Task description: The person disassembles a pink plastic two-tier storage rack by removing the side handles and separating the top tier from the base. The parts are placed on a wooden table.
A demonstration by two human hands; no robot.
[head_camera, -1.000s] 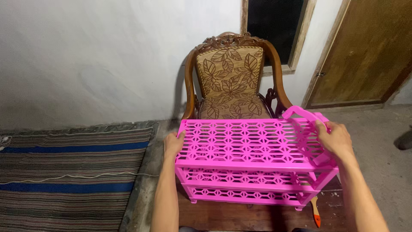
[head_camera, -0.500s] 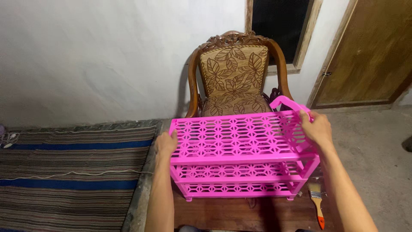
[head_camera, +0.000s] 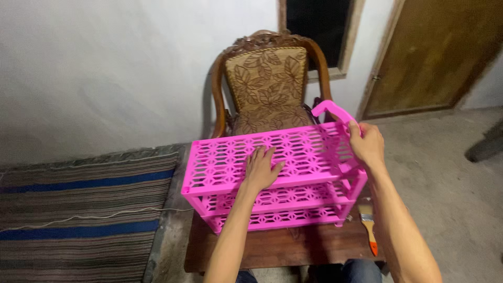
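A bright pink plastic rack (head_camera: 293,157) with three lattice shelves stands on a low wooden table (head_camera: 272,249) in front of me. My left hand (head_camera: 260,169) lies flat, fingers spread, on the middle of the top shelf. My right hand (head_camera: 367,144) grips the rack's right end, by the curved pink handle (head_camera: 330,111) that rises above the top shelf.
A carved wooden armchair (head_camera: 270,86) with leaf-patterned upholstery stands behind the rack against the white wall. A paintbrush with an orange handle (head_camera: 368,225) lies on the table's right edge. A striped rug (head_camera: 78,215) covers the floor at left. A brown door (head_camera: 435,52) is at right.
My left hand has moved from the rack's left end onto the middle of the top shelf. The rack has tilted and shifted slightly; my right hand stays at the handle end.
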